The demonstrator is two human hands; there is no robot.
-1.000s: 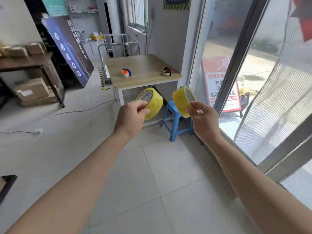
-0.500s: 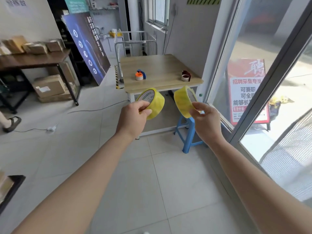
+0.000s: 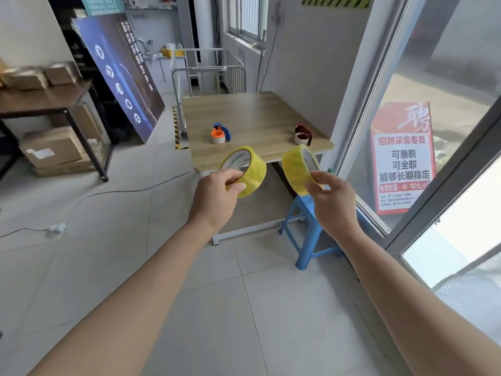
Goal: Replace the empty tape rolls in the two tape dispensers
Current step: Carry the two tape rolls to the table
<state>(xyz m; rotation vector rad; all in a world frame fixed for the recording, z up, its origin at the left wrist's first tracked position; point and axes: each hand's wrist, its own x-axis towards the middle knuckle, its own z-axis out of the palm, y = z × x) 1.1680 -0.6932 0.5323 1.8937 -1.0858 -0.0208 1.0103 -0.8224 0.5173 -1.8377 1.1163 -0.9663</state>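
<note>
My left hand (image 3: 217, 196) grips a full yellow tape roll (image 3: 248, 169) by its rim, held up in the air short of the table. My right hand (image 3: 332, 198) pinches a second yellow tape roll (image 3: 296, 169) the same way, a little to the right. Ahead stands a square wooden table (image 3: 257, 115). On it sit a blue tape dispenser with an orange-cored spent roll (image 3: 220, 134) at the left and a dark red dispenser with a pale spent roll (image 3: 303, 134) near the right edge. Both dispensers lie beyond my hands, untouched.
A blue plastic stool (image 3: 306, 234) stands under the table's front right corner. A glass wall and door frame (image 3: 423, 169) run along the right. A dark shelf with cardboard boxes (image 3: 51, 150) is at the left, a leaning poster board (image 3: 122, 77) behind it, and a cable (image 3: 89, 196) crosses the tiled floor.
The table and dispensers have grown larger and nearer as I walk toward them. Both hands keep the same hold on their yellow rolls.
</note>
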